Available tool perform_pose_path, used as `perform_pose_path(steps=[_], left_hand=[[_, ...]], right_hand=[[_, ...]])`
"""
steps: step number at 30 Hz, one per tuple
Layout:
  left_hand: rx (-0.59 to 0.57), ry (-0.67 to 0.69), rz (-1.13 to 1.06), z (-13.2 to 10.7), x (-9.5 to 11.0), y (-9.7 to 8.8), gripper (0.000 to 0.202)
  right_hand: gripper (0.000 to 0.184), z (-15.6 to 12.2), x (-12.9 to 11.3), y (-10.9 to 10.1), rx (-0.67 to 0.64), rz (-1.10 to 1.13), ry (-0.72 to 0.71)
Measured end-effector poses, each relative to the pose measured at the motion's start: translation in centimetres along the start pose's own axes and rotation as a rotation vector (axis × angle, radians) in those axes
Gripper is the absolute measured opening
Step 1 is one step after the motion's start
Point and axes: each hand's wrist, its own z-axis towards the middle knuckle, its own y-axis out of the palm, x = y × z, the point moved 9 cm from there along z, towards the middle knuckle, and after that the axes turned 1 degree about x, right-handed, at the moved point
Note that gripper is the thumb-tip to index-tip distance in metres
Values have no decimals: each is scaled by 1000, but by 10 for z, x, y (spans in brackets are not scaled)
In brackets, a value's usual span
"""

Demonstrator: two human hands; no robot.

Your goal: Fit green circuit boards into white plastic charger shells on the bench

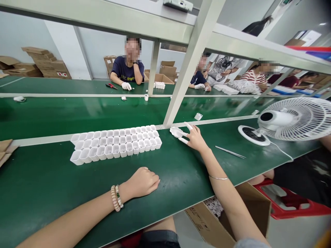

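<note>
The right hand [195, 138], fingers spread wide, has its white-covered tips at a crumpled white bundle [176, 132] just right of the rows of white cups [115, 151] — the left hand [142, 182] rests loosely fisted on the table [51, 182], before the cups. Tweezers [229, 152] and a fan [272, 120] are farther right of them.

White piece [176, 132] at right hand [197, 139] indistinct; fan [276, 120] cut by edge
</note>
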Motion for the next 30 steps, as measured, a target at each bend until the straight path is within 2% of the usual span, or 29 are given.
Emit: perform_pose_path(steps=[13,21,30], left_hand=[[-10,6,27,1,0,2,39],[18,29,37,0,2,-1,39],[39,40,60,-1,4,-2,39]], right_hand=[[41,1,-5,0,32,19,-21],[48,6,-15,9,-30,-11,-46],[45,6,-16,3,3,30,-46]])
